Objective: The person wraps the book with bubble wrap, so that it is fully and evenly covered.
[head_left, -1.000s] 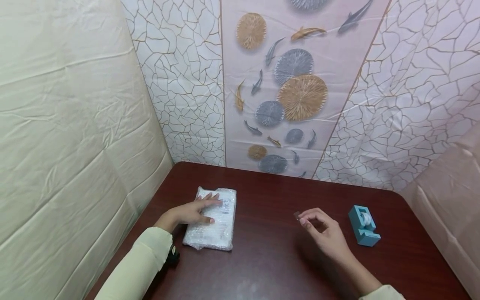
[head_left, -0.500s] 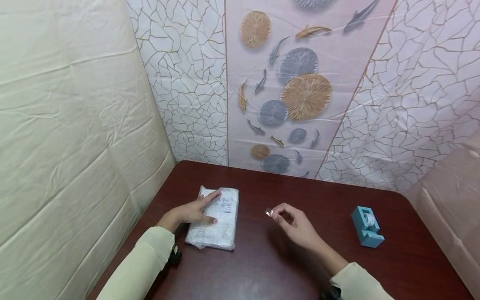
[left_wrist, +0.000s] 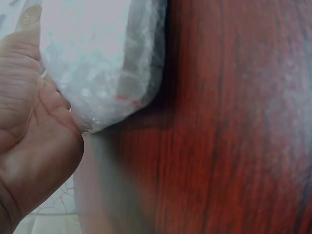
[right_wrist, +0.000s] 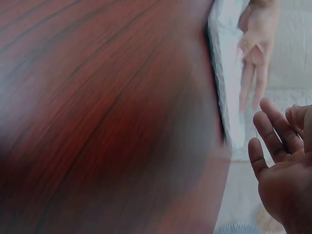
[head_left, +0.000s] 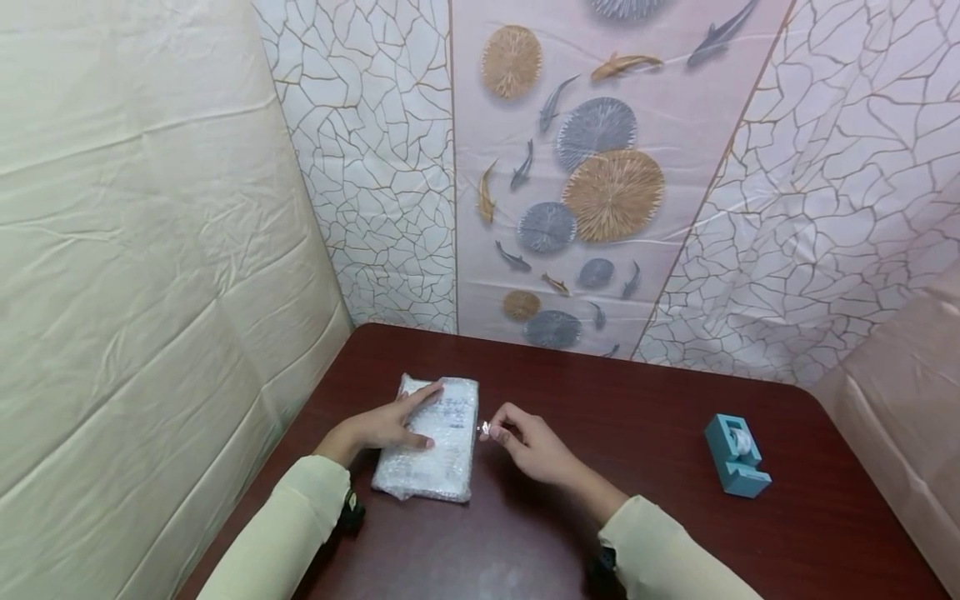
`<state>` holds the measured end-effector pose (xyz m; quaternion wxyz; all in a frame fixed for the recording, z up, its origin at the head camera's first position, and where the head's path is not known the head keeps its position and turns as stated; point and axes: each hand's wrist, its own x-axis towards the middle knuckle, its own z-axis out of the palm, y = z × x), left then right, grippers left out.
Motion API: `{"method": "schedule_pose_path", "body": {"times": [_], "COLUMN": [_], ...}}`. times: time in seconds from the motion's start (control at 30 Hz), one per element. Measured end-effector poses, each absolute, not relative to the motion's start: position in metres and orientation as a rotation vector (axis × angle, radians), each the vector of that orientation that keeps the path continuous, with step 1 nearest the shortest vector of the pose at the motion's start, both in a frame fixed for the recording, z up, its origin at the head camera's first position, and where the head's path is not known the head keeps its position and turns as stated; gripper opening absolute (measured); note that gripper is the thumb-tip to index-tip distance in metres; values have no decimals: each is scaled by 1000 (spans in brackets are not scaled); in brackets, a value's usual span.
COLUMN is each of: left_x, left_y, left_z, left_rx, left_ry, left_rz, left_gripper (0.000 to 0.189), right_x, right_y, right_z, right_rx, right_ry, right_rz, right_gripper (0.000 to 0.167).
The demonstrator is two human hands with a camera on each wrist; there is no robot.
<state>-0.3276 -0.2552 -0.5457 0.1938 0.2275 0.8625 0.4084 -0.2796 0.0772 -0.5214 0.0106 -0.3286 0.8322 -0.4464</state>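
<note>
A flat packet in bubble wrap (head_left: 442, 462) lies on the dark red-brown table. Spread over its left part, my left hand (head_left: 378, 427) rests with thumb and fingers extended. In the left wrist view the palm (left_wrist: 36, 122) is beside the wrapped packet (left_wrist: 92, 53). My right hand (head_left: 536, 446) pinches a small clear piece of tape (head_left: 485, 429) between thumb and index finger, just off the packet's right edge. In the right wrist view the other fingers of the right hand (right_wrist: 287, 165) are loosely extended; the tape does not show there.
A blue tape dispenser (head_left: 737, 457) with a clear roll stands on the right side of the table (head_left: 630, 517). Patterned cloth (head_left: 555, 208) hangs behind the table's far edge, and a cream cloth (head_left: 150, 250) hangs along the left.
My right hand has moved left with the piece of tape, from near the dispenser to the packet's right edge. The left hand stays on the packet, its fingers slightly shifted.
</note>
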Motion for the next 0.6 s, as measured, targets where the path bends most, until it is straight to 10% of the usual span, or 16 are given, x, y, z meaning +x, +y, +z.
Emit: {"method": "schedule_pose_path", "body": {"times": [0.6], "left_x": [-328], "left_y": [-256], "left_z": [-547], "left_rx": [631], "left_ry": [2431], "left_rz": [1134], "left_gripper": [108], "right_x": [-289], "right_y": [21], "right_z": [-535], "right_rx": [-1129], "right_ry": [2551], "right_rz": [-1286], "right_gripper": [8]}}
